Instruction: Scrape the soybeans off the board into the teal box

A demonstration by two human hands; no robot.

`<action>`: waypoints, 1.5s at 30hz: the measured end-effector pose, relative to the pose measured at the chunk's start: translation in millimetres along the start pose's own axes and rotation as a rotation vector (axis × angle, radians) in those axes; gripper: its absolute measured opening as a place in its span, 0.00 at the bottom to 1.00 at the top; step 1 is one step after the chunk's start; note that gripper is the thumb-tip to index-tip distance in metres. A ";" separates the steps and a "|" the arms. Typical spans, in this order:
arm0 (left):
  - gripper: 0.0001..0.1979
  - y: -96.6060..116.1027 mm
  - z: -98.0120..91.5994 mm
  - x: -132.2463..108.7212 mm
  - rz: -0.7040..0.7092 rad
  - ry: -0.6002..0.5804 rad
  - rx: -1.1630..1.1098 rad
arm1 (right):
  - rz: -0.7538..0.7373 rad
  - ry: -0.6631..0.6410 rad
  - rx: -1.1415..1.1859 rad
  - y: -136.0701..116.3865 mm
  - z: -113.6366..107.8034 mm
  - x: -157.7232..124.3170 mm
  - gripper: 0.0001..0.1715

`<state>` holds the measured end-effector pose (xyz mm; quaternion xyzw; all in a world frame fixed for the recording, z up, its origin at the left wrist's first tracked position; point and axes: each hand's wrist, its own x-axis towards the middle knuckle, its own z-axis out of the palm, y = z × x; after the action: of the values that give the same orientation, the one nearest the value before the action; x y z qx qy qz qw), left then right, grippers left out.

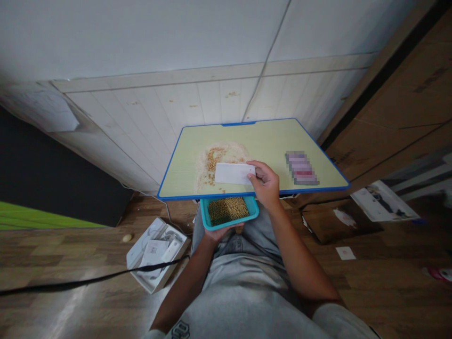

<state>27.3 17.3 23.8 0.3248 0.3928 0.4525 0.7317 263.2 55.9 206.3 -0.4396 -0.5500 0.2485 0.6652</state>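
My right hand (265,183) pinches the right end of a flat white card (233,173) over the table. Behind and left of the card lie loose soybeans (213,157), scattered in a patch of pale, fine grains (236,149). Below the table's front edge, my left hand (214,234) supports a turquoise tray (254,214) from underneath. Many more beans (229,210) cover the tray's bottom. The tray's far rim is partly under the table edge, and most of my left fingers are hidden beneath it.
The yellow-green tabletop (268,136) has a blue rim. A blurred-out pinkish rectangle (302,168) lies at its right. On the floor, an open white box (158,254) with papers and cables stands at left, crossed by a black strap (95,280). Cardboard (399,103) rises at right.
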 end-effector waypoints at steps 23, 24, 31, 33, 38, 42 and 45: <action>0.65 18.4 8.6 -13.8 -0.116 -0.176 -0.268 | -0.014 0.076 0.025 2.6 -15.9 -7.7 0.20; 0.64 17.1 8.0 -12.8 -0.117 -0.177 -0.255 | -0.012 0.073 0.029 2.2 -15.4 -8.5 0.20; 0.62 4.1 2.6 -0.4 0.022 -0.021 -0.029 | 0.011 0.013 0.036 -1.5 -9.1 -14.6 0.20; 0.62 1.8 0.8 1.8 0.027 -0.014 -0.017 | 0.015 -0.007 0.038 -1.8 -7.6 -16.1 0.20; 0.62 -0.3 -1.0 1.5 0.040 -0.009 0.012 | 0.013 -0.039 0.029 -1.6 -5.1 -19.0 0.20; 0.63 0.4 -0.8 1.2 0.033 -0.023 0.017 | 0.020 -0.060 0.035 -2.1 -4.2 -19.9 0.20; 0.64 1.7 -0.7 1.4 0.022 -0.033 0.022 | 0.029 -0.064 0.044 -2.6 -3.9 -20.2 0.20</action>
<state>26.4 19.3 24.4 0.3443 0.3822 0.4508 0.7295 261.1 36.9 198.2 -0.4247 -0.5590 0.2841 0.6530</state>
